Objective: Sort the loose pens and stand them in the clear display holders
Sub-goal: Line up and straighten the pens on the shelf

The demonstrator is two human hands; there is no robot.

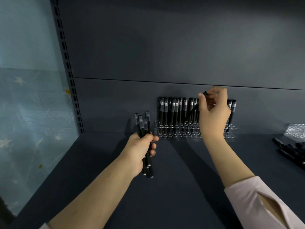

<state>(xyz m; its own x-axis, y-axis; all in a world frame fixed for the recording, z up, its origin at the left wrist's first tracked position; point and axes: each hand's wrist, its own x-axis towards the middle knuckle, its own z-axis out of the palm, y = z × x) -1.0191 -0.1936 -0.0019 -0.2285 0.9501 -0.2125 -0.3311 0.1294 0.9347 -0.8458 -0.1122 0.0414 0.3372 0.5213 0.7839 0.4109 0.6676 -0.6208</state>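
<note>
1. While both forearms reach forward over a dark shelf (181,187), the nearest thing to the viewer is a pale pink sleeve (257,195) on the right arm.
2. The left hand (140,147) is closed round a bundle of black pens (145,128), gripping them at mid-barrel. Their frosted caps stick up above the fist and their tail ends hang below it.
3. Further out and to the right of that bundle, the right hand (212,113) pinches a single black pen (192,111) near its upper end, between thumb and fingertips. The pen slants down and to the left, away from the pinch, towards the holder.
4. These pens look light, stiff and smooth, so a bundle could easily slip or fan out. A pinch high on the barrel probably steers the low end best.
5. Directly below the pinch sits a clear display holder (157,129). Its back rows are packed with upright black pens (173,109), and the front holes look open.
6. The upright pens crowd the slanting pen closely, so it could knock against them. The right hand hides part of the row.
7. Well to the right of both grips lie loose black pens (290,151), with a crinkled clear packet (296,129) beyond them.
8. Farthest away are the grey back panel (181,47) and, to the left, a slotted upright (69,71).
</note>
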